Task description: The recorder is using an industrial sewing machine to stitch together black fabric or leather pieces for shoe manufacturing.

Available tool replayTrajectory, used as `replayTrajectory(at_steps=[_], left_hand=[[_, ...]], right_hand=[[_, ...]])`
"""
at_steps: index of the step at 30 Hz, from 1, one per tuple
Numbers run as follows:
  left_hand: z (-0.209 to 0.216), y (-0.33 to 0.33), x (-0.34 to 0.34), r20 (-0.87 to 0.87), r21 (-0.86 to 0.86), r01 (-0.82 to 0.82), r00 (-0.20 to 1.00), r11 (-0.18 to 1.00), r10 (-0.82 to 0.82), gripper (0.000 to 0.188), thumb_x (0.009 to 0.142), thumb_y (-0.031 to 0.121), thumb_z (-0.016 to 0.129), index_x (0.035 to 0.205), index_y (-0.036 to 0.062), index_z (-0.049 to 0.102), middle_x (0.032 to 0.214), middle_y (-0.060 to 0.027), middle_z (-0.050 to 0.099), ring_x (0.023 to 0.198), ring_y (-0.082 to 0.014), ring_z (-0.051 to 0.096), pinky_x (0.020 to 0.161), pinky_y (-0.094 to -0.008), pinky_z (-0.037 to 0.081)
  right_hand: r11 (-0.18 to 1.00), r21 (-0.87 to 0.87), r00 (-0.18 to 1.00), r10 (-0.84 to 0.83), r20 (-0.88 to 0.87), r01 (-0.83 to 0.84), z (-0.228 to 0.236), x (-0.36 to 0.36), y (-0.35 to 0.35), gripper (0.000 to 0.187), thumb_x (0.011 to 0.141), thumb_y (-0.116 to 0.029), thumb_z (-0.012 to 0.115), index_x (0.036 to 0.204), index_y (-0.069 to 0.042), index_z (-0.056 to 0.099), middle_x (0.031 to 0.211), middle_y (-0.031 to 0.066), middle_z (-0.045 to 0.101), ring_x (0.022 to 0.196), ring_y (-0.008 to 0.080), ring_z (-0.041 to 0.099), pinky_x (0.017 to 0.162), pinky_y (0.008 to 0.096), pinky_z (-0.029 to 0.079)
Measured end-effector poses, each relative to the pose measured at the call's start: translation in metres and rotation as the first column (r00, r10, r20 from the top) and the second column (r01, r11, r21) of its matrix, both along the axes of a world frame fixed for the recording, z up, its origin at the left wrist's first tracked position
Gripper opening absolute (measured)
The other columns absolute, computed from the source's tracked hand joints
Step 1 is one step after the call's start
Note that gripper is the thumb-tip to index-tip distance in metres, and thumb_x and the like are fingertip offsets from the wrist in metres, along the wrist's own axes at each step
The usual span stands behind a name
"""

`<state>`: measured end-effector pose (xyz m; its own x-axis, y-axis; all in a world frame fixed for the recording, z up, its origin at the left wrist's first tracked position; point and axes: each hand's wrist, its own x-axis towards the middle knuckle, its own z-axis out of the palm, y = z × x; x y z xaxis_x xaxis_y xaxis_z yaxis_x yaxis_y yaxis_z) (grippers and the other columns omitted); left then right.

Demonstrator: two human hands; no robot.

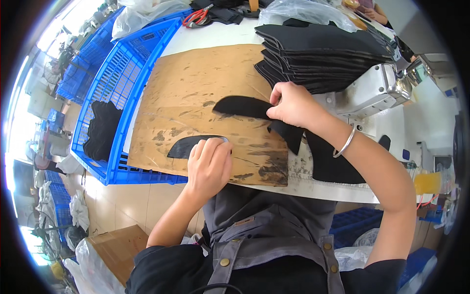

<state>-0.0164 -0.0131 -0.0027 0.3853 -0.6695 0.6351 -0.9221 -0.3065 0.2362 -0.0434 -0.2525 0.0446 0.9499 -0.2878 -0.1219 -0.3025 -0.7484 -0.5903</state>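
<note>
My left hand, fingers curled and pressed together, bears down on a small curved black piece with a smooth, slightly shiny face. That piece lies flat near the front edge of a worn brown cardboard sheet. To the right and farther away, my right hand pinches the right end of a second curved black fabric piece. It spreads left over the cardboard. Just below my right hand, another black scrap partly overhangs the cardboard's right edge. My right palm hides part of the held end.
A thick stack of black fabric panels stands at the far right, beside a white sewing machine. Left of the cardboard is a blue crate with dark cut pieces inside. Red-handled scissors lie at the back.
</note>
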Motion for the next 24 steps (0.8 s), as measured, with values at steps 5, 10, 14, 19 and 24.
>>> replayTrajectory(at_steps=[5, 10, 14, 19, 24], left_hand=[[-0.005, 0.004, -0.003, 0.12, 0.031, 0.016, 0.993, 0.999, -0.02, 0.027, 0.069, 0.001, 0.064, 0.096, 0.004, 0.061, 0.094, -0.0076, 0.061, 0.081, -0.0235, 0.057, 0.073, -0.0341, 0.042], [-0.005, 0.001, -0.007, 0.09, 0.014, 0.042, 0.995, 0.999, -0.043, 0.029, 0.069, 0.002, 0.065, 0.098, 0.0041, 0.061, 0.093, -0.0077, 0.062, 0.081, -0.0242, 0.058, 0.073, -0.0347, 0.043], [-0.007, 0.001, -0.009, 0.081, -0.034, 0.043, 0.996, 0.998, -0.04, 0.028, 0.071, 0.0, 0.066, 0.099, 0.0024, 0.06, 0.092, -0.0104, 0.062, 0.079, -0.0269, 0.059, 0.072, -0.0359, 0.045], [-0.015, 0.006, -0.012, -0.153, -0.194, 0.008, 0.987, 0.981, -0.038, 0.025, 0.08, -0.005, 0.061, 0.104, -0.0018, 0.055, 0.09, -0.0161, 0.061, 0.077, -0.0297, 0.062, 0.069, -0.0351, 0.05], [-0.018, 0.003, -0.011, -0.31, -0.336, -0.022, 0.947, 0.942, -0.089, 0.025, 0.086, -0.012, 0.052, 0.111, -0.0049, 0.05, 0.089, -0.0189, 0.06, 0.075, -0.0288, 0.062, 0.067, -0.0329, 0.051]], right_hand=[[0.889, -0.455, 0.994, 0.087, 0.062, -0.049, 0.0, -0.005, 0.023, 0.038, 0.075, -0.024, 0.077, 0.094, -0.001, 0.054, 0.08, 0.0179, 0.067, 0.076, 0.0342, 0.068, 0.066, 0.0405, 0.056], [0.769, -0.639, 0.982, 0.114, 0.149, 0.008, -0.01, 0.002, 0.027, 0.041, 0.074, -0.027, 0.078, 0.094, -0.002, 0.053, 0.079, 0.0163, 0.065, 0.072, 0.0314, 0.068, 0.062, 0.0378, 0.056], [0.701, -0.71, 0.982, 0.08, 0.17, 0.066, -0.014, 0.0, 0.029, 0.046, 0.072, -0.03, 0.079, 0.095, -0.001, 0.052, 0.082, 0.0154, 0.065, 0.071, 0.0306, 0.068, 0.062, 0.0369, 0.056], [0.854, -0.52, 0.962, 0.157, 0.224, -0.019, 0.019, -0.026, 0.026, 0.039, 0.076, -0.026, 0.077, 0.096, -0.003, 0.053, 0.079, 0.0123, 0.064, 0.069, 0.0263, 0.067, 0.058, 0.0352, 0.052], [0.987, -0.123, 0.914, 0.14, 0.38, -0.1, 0.043, -0.069, 0.008, 0.028, 0.083, -0.016, 0.071, 0.103, -0.005, 0.056, 0.072, 0.0032, 0.058, 0.055, 0.013, 0.055, 0.052, 0.0263, 0.043]])
